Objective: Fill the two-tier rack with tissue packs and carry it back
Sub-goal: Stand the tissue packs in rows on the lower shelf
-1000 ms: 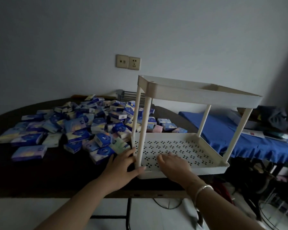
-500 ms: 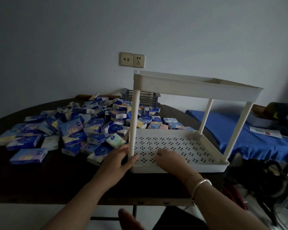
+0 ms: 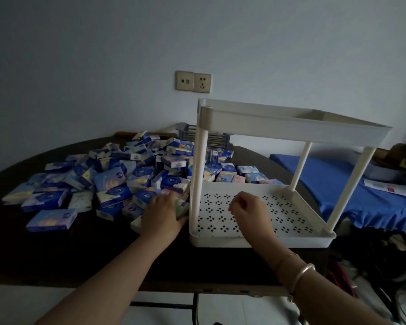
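Observation:
The white two-tier rack (image 3: 263, 240) stands on the dark table (image 3: 80, 254), both tiers bare. A heap of blue and white tissue packs (image 3: 117, 181) lies to its left and behind it. My left hand (image 3: 161, 215) rests on the nearest packs just left of the rack's front-left post, its fingers lying over a greenish pack (image 3: 182, 207). My right hand (image 3: 250, 211) hovers over the perforated lower tier with fingers loosely curled and nothing in them.
A grey slatted basket (image 3: 211, 137) sits behind the heap by the wall, under a double wall socket (image 3: 193, 81). A blue-covered surface (image 3: 352, 184) with papers lies to the right. The table's front edge runs below my forearms.
My left hand has let go of the rack's front-left post and moved left onto the packs. My right hand has lifted off the lower tier and its fingers have curled.

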